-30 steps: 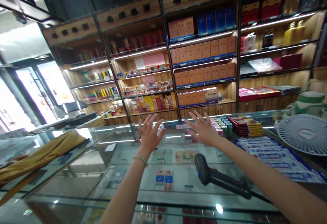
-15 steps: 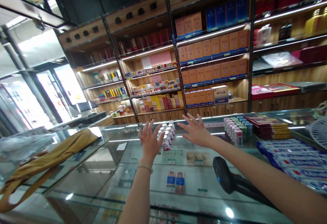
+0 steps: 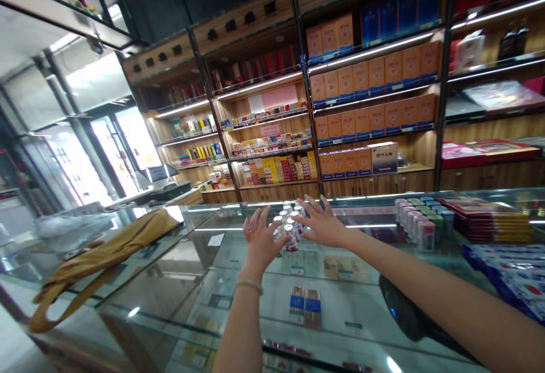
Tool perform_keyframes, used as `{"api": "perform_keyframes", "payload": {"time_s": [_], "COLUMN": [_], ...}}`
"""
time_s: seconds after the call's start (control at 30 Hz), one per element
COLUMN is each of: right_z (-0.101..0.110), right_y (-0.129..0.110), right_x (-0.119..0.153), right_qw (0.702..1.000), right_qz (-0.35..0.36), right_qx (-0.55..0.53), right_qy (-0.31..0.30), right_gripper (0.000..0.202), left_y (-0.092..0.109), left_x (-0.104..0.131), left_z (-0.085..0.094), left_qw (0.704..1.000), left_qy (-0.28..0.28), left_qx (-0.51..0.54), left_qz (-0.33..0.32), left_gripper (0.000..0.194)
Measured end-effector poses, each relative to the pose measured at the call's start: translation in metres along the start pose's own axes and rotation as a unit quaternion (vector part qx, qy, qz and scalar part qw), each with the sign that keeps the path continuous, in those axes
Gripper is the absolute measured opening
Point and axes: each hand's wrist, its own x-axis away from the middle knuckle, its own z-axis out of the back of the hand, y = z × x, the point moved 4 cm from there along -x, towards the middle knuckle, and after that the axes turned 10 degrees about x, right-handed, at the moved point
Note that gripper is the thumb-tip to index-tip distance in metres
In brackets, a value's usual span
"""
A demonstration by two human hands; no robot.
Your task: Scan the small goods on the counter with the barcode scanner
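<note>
Several small white-capped bottles stand in a close group on the glass counter. At their left side is my left hand, fingers spread and thumb reaching toward the front bottle. My right hand is at their right side, also with fingers apart, its fingertips beside the caps. Whether either hand touches the bottles I cannot tell. Beneath my right forearm lies a black handheld scanner with a small blue light, partly covered by the arm.
Rows of pink, green and blue small containers stand to the right, beside stacked red and yellow packets and blue-white packs. A mustard-coloured apron or bag lies on the left counter. Shelves of orange boxes line the back wall.
My right hand has come in closer to the bottles, and the gap between my hands is narrower. The whole view has shifted, so things appear farther right.
</note>
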Motion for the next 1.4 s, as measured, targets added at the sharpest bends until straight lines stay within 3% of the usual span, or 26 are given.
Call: {"api": "perform_keyframes", "payload": {"time_s": [0.23, 0.5, 0.8, 1.1, 1.4], "right_z": [-0.002, -0.006, 0.004, 0.023, 0.036], "right_y": [-0.009, -0.013, -0.01, 0.005, 0.028], "right_x": [-0.007, -0.011, -0.006, 0.016, 0.047], "right_qw": [1.0, 1.0, 1.0, 0.998, 0.998], "right_qz": [0.017, 0.03, 0.014, -0.018, -0.028], "right_qx": [0.002, 0.006, -0.012, -0.05, -0.035], "right_qy": [-0.025, 0.0, -0.008, -0.032, -0.038], "right_gripper": [0.054, 0.044, 0.027, 0.019, 0.014], "left_y": [-0.001, 0.003, 0.009, 0.038, 0.072], "left_x": [0.003, 0.003, 0.004, 0.005, 0.009], "left_z": [-0.007, -0.014, -0.018, -0.021, -0.035], "left_qw": [1.0, 0.999, 0.998, 0.99, 0.98], "left_qy": [-0.017, -0.017, -0.022, -0.058, -0.056], "left_qx": [0.001, 0.004, 0.032, 0.084, 0.116], "left_qz": [-0.009, -0.044, -0.056, -0.094, -0.15], "left_gripper": [0.026, 0.017, 0.018, 0.021, 0.026]}}
